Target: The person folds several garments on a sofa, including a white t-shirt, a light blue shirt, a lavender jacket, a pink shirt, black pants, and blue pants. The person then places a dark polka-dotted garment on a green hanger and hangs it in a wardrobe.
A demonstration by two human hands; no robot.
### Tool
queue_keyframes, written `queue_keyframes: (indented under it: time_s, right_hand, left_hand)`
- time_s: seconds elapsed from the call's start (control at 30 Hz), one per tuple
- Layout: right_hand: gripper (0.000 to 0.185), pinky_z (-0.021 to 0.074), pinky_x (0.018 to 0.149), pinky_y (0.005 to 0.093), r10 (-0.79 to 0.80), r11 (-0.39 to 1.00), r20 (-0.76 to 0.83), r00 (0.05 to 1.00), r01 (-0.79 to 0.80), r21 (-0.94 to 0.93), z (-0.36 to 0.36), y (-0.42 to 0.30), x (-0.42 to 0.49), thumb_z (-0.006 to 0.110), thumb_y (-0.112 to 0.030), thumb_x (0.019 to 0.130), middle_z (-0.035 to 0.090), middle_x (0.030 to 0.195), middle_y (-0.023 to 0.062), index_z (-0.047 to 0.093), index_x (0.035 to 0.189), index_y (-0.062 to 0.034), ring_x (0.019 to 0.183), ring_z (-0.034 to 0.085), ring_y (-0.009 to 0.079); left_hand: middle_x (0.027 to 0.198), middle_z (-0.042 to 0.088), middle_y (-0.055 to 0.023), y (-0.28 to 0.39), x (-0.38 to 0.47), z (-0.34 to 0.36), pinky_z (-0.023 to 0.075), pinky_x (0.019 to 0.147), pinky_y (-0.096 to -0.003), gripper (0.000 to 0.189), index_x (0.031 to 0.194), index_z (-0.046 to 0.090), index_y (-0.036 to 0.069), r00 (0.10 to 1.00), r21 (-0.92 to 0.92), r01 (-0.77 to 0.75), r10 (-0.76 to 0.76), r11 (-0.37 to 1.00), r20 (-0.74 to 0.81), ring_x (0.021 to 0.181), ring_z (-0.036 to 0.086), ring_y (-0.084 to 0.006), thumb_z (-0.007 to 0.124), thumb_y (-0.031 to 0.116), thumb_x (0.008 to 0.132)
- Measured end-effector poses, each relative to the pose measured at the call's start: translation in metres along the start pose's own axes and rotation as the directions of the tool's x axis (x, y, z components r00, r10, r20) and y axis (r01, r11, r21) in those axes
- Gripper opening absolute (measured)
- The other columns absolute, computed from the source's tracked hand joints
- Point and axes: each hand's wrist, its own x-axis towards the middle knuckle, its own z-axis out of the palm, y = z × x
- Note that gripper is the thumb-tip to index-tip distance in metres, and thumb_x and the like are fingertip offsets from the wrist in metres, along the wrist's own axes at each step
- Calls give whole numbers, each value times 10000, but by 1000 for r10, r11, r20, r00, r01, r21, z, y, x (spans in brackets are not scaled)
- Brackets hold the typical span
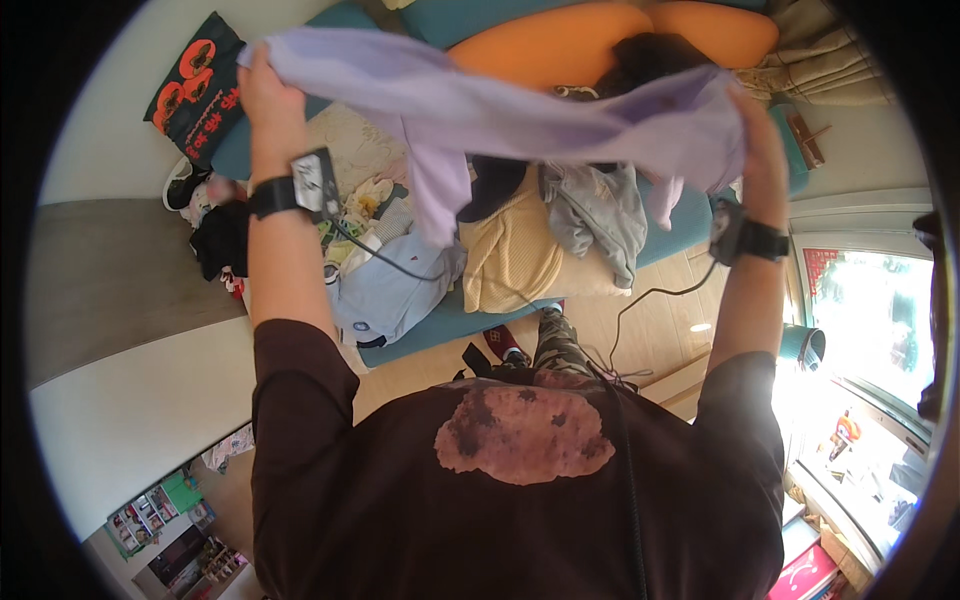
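A lavender garment point(487, 109) is stretched in the air between my two raised hands, slightly blurred. My left hand point(274, 94) grips one end at the upper left. At the upper right, my right hand point(756, 146) holds the other end, its fingers partly hidden by the cloth. What looks like a sleeve dangles near the middle. Below the garment, clothes lie on a teal sofa point(679, 229): a yellow ribbed knit point(514, 255), a grey garment point(600, 210) and a light blue garment point(405, 281).
Orange cushions point(555, 41) lie at the sofa's back, and a dark printed cushion point(199, 90) leans at the left. Black clothing point(221, 240) is heaped beside my left forearm. Cables run from both wrist devices. A bright window point(870, 315) and a teal bin point(801, 345) are at the right.
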Motion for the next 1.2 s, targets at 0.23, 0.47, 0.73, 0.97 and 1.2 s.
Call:
queue_keyframes:
  time_s: [0.23,0.47,0.73,0.97,1.2]
  right_hand:
    - [465,433,920,286,-248,913,167,954,288,-290,8,-73,-48,563,-49,844,538,1210,131,437,1285,27,1084,533,186]
    - [503,510,728,339,56,128,234,971,225,-966,-6,76,-37,468,-24,797,604,1017,145,462,1288,-134,829,625,269]
    - [324,449,864,415,444,375,503,742,356,-856,-26,347,-142,501,-192,835,602,1060,185,566,1127,-68,998,569,353]
    - [419,447,819,430,102,226,-139,985,-159,-961,-92,372,-120,655,-256,737,571,1034,200,530,1057,-16,978,545,365]
    - [353,473,648,366,453,220,-102,886,-222,-950,-63,356,-81,611,-305,786,608,837,144,560,967,-5,774,604,267]
  left_hand:
    - [960,623,-81,92,-56,29,512,737,-315,178,979,570,24,989,305,-139,113,942,100,842,610,-169,624,139,854]
    - [926,679,-78,-86,-250,-12,508,729,-281,201,1018,664,108,768,782,-290,-354,551,534,784,652,-175,630,167,828]
    - [858,592,-63,-194,-415,-68,497,647,-394,203,1001,597,183,303,759,-535,-754,371,582,805,607,-281,515,180,815]
    - [895,584,-71,-205,-429,-89,492,678,-390,156,964,559,131,493,861,-348,-709,372,505,828,596,-284,538,164,813]
    - [872,589,-85,-198,-431,-75,483,659,-401,138,941,544,121,611,888,-230,-651,398,450,796,591,-305,558,163,810]
